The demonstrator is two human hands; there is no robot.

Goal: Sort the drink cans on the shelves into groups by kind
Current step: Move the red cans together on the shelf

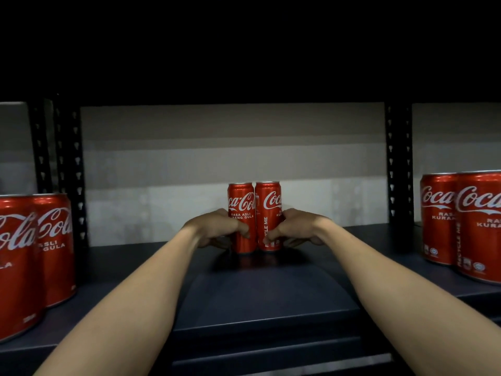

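Left grip (217, 229) wraps left can (241, 217), right grip (295, 227) wraps right can (268, 215); cans touching, upright on shelf (271, 294).

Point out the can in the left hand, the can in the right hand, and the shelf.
Left-hand can (241, 202): head view, upper label.
Right-hand can (268, 202): head view, upper label.
Shelf (265, 294): head view, bare top surface.

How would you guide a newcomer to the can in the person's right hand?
Start at the dark shelf and look to its middle, where two red cans stand touching. Take the right can, gripped by the right hand; only its side reads "RECYCLE ME".
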